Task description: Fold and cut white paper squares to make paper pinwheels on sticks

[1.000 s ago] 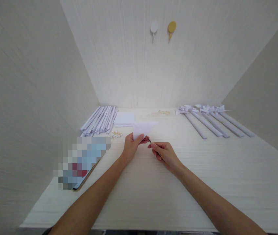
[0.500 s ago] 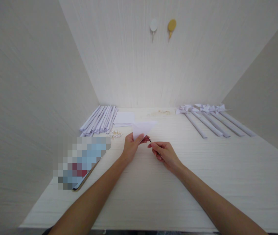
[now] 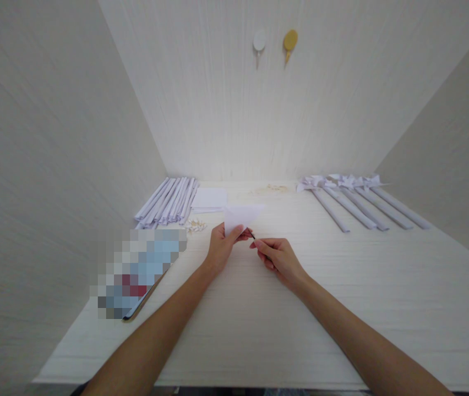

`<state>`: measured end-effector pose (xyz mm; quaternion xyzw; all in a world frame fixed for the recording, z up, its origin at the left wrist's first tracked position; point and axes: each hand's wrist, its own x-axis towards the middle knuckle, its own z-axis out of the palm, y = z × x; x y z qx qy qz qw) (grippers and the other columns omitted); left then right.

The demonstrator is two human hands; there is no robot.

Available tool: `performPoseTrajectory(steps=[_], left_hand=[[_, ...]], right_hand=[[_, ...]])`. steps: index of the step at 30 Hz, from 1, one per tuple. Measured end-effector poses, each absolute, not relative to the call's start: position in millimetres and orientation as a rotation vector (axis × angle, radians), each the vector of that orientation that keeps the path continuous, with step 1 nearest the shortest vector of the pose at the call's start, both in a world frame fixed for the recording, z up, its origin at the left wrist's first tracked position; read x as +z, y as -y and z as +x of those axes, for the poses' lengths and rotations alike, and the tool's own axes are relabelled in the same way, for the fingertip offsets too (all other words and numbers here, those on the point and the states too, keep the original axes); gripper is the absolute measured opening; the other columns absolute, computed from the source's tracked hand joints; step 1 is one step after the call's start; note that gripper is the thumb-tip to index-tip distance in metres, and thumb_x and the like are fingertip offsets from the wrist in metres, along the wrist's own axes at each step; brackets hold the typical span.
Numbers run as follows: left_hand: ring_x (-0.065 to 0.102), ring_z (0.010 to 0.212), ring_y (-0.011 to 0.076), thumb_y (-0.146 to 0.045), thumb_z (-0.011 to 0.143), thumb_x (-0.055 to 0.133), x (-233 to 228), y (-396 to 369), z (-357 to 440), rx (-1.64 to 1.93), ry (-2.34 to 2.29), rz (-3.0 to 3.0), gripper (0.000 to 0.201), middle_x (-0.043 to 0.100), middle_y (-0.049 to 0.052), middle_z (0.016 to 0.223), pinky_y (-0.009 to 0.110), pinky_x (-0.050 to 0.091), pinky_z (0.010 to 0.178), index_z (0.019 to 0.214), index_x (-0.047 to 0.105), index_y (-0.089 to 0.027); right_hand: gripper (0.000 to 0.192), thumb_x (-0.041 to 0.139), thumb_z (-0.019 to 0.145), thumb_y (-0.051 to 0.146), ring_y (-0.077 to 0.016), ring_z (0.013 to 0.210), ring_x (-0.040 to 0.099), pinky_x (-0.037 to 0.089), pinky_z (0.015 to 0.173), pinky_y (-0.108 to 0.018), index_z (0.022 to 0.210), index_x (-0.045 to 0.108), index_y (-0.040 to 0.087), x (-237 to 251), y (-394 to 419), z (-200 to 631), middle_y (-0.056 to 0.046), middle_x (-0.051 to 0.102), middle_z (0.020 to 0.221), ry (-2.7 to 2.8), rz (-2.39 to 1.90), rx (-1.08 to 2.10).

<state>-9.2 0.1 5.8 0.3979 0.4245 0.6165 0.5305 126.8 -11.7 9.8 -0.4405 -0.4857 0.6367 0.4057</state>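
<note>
My left hand (image 3: pixel 221 246) is closed on a folded piece of white paper (image 3: pixel 240 216), thumb in front and fingers behind it. The sheet stands tilted above the table, with a pointed corner toward the right. Between the fingertips of my right hand (image 3: pixel 278 257) is a thin dark stick-like tool (image 3: pixel 252 236). Its far tip reaches the lower right edge of the paper, beside my left fingers. Whether the tip goes through the paper, I cannot tell. Most of the tool's other end is hidden in my right hand.
Rolled white paper sticks (image 3: pixel 168 202) lie at the back left, beside stacked square sheets (image 3: pixel 210 199) and small pale pieces (image 3: pixel 196 225). Paper pinwheels on sticks (image 3: pixel 354 203) lie at the back right. Rubber bands (image 3: pixel 276 188) rest near the rear wall. A blurred phone-like device (image 3: pixel 147 275) is left.
</note>
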Motion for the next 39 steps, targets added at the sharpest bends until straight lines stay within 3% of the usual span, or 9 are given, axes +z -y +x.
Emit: performPoseTrajectory(steps=[11, 39], left_hand=[[0.061, 0.06, 0.0133, -0.026, 0.06, 0.067, 12.1, 1.3, -14.7, 1.413, -0.962, 0.931, 0.018, 0.067, 0.005, 0.064, 0.025, 0.049, 0.059, 0.068, 0.064, -0.01], [0.06, 0.059, 0.0141, -0.027, 0.057, 0.068, 14.2, -2.6, -24.6, 1.297, -0.923, 0.991, 0.019, 0.066, 0.005, 0.063, 0.029, 0.049, 0.064, 0.067, 0.064, -0.011]], right_hand=[[0.033, 0.062, 0.062, 0.045, -0.002, 0.032, 0.027, 0.012, 0.035, -0.022, 0.067, 0.063, 0.012, 12.5, 11.2, 129.3, 0.007, 0.042, 0.042, 1.271, -1.095, 1.677], [0.031, 0.065, 0.058, 0.044, -0.0019, 0.032, 0.025, 0.009, 0.036, -0.023, 0.062, 0.063, 0.013, 18.1, 11.7, 131.0, 0.007, 0.041, 0.04, 1.256, -1.128, 1.739]])
